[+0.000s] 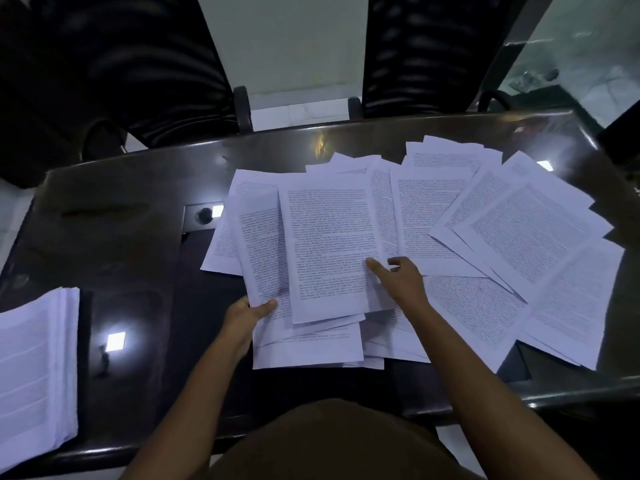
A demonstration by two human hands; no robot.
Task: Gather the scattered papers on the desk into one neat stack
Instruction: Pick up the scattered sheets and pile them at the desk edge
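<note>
Head view. A dark, glossy desk (138, 237) fills the frame, with ceiling-light reflections (116, 342) on its surface. Two black office chairs (156, 64) stand behind its far edge, on a pale floor. A metal cable port (204, 216) is set into the desk top.

The scattered papers (519, 230) are white printed sheets. They lie overlapping and at mixed angles, fanned out beyond and to the right of the right-hand fingers as far as the desk's right side. More sheets lie beneath both wrists, towards the near edge.

The left hand (247, 315) grips a loose bundle (263, 244) of sheets at its lower left corner. The thumb lies flat on top and the fingers are hidden beneath the paper. The bundle runs away from the thumb towards the cable port, its edges uneven.

The right hand (403, 277) rests on the top sheet (329, 244). The forefinger is extended and its tip touches the printed face near the sheet's right margin. The thumb is spread apart from it, and the remaining fingers are loosely bent and hold nothing. The top sheet lies between the two hands, overlapping the bundle.

A separate thick paper stack (34, 368), edges roughly squared, sits well to the left of the left-hand fingers, at the desk's near left corner.
</note>
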